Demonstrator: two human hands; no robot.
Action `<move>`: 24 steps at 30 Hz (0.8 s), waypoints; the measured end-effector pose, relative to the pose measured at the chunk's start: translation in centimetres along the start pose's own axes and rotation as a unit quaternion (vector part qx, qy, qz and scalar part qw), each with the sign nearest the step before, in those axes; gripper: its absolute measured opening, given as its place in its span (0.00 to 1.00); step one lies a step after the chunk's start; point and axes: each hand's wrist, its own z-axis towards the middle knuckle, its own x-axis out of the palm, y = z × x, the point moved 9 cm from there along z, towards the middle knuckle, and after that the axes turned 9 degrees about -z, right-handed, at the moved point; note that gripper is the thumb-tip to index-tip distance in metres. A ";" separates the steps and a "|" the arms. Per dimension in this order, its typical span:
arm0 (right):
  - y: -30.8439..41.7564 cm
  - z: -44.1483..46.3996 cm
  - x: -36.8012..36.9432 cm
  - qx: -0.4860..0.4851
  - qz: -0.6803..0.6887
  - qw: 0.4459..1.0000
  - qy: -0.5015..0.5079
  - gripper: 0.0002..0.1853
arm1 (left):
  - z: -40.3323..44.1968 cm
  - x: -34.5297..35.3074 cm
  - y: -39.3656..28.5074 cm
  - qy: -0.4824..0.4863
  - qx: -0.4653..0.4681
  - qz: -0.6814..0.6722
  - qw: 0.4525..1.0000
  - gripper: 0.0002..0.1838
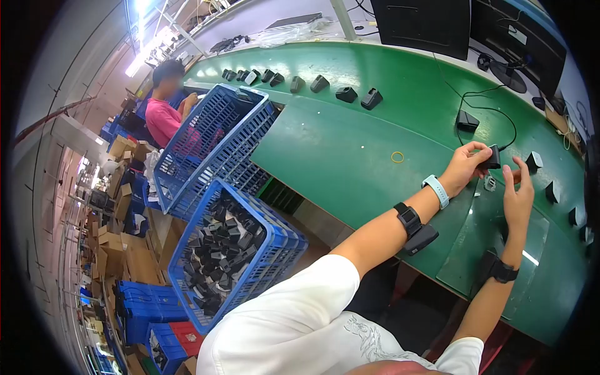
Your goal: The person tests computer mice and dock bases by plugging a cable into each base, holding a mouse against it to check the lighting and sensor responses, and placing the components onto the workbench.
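Observation:
My left hand (465,165) pinches a small black device (493,157) above the green bench. A thin black cable (516,125) runs into the device's upper right end. My right hand (518,195) is just right of it, thumb and fingers spread, holding nothing. Beneath the device, between my hands, a small silver-grey piece (490,182) lies on the bench. Beyond my left hand stands a black wedge-shaped unit (467,121). A yellow rubber band (397,157) lies on the bench to the left.
More black wedge-shaped units (371,99) line the back of the green bench (331,134), with others (552,192) at right. A blue crate (270,232) full of black parts stands left, near another blue crate (164,181). A person in pink (164,119) sits beyond. Monitors (422,28) stand behind.

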 end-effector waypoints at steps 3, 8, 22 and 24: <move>1.8 -1.0 2.3 0.021 0.078 0.996 0.046 0.25 | -0.1 0.7 0.4 0.018 -0.011 0.003 1.000 0.11; 0.9 -0.8 3.8 0.022 0.155 0.987 0.037 0.25 | -0.1 1.0 0.5 0.035 -0.006 0.036 0.999 0.10; -0.3 -0.8 4.9 0.024 0.255 0.965 0.050 0.22 | -0.2 1.6 0.1 0.056 0.020 0.090 0.994 0.09; -0.6 -0.6 5.1 0.024 0.249 0.967 0.053 0.22 | -0.3 1.7 0.0 0.060 0.031 0.097 0.993 0.09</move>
